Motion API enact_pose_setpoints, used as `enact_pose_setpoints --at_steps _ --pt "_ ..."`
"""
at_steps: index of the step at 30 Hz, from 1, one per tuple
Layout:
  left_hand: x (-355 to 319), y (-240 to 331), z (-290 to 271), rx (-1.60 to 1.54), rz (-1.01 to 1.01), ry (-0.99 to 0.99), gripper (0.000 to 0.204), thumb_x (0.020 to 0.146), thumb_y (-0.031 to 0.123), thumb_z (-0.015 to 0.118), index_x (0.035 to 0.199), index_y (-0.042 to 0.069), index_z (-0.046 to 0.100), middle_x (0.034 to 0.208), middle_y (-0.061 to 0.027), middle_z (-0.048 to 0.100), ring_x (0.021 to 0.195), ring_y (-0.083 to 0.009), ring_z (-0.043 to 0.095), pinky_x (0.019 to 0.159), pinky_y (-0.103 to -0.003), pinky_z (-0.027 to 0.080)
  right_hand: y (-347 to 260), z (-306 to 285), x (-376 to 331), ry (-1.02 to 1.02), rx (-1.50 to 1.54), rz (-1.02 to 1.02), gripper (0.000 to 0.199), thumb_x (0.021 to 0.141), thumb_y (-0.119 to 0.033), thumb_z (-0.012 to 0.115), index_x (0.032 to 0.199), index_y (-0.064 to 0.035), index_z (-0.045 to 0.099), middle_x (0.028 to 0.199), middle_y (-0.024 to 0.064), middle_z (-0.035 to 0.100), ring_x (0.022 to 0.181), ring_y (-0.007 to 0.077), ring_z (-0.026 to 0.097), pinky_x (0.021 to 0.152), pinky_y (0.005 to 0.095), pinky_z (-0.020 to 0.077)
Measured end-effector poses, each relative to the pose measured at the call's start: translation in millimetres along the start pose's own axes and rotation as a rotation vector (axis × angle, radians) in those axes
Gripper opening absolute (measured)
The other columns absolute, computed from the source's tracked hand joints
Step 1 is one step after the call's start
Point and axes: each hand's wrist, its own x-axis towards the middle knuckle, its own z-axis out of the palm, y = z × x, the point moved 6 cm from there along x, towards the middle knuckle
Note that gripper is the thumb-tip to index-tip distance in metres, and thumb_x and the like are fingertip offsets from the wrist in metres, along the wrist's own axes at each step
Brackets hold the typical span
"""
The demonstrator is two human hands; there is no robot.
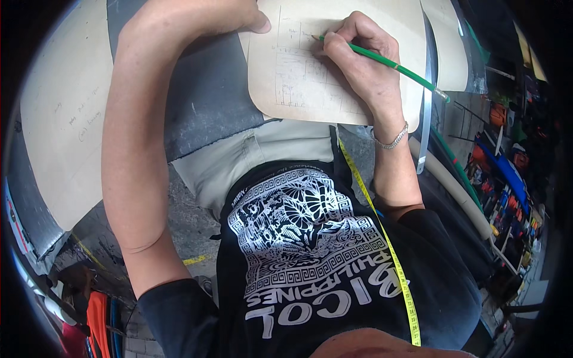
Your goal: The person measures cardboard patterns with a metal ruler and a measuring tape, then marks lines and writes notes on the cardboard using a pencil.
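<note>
My right hand [364,59] is closed round a green pencil [400,68], its fingers pinched near the sharpened end. The pencil's tip meets a cream sheet of paper or card [334,107] with rounded corners, which carries thin ruled lines and small handwriting. At the top edge, my left hand [253,18] rests by the same sheet's left side. Its thumb lies stretched out on the paper, while the picture's edge cuts off most of the fingers. My left forearm arches over the dark tabletop [206,89].
Another large cream sheet [65,131] lies at the left, with faint writing. A metal ruler [425,128] sticks out past the right sheet's edge. A yellow tape measure [391,244] hangs down my front. Rolled material [450,185] and a rack of mixed tools [513,221] are at the right.
</note>
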Motion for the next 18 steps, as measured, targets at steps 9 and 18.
enact_pose_setpoints --at_steps 9,18 --pt "2 17 0 0.187 -0.095 -0.054 0.067 0.085 0.018 0.081 0.148 0.005 0.061 0.125 -0.0166 0.068 0.123 -0.0298 0.064 0.112 -0.039 0.048 6 -5 -2 -0.005 0.008 -0.017 0.015 0.093 -0.001 0.070 0.081 -0.0032 0.061 0.085 0.0048 0.072 0.081 0.0101 0.071 0.076 0.0258 0.0578" --pt "37 12 21 0.811 -0.975 -0.188 0.067 0.085 0.018 0.081 0.148 0.004 0.061 0.126 -0.0169 0.068 0.123 -0.0301 0.064 0.112 -0.039 0.048 15 -2 0 0.023 0.183 0.038 0.013 0.094 0.000 0.070 0.083 -0.0029 0.062 0.087 0.0041 0.072 0.082 0.0102 0.070 0.076 0.0257 0.0576"
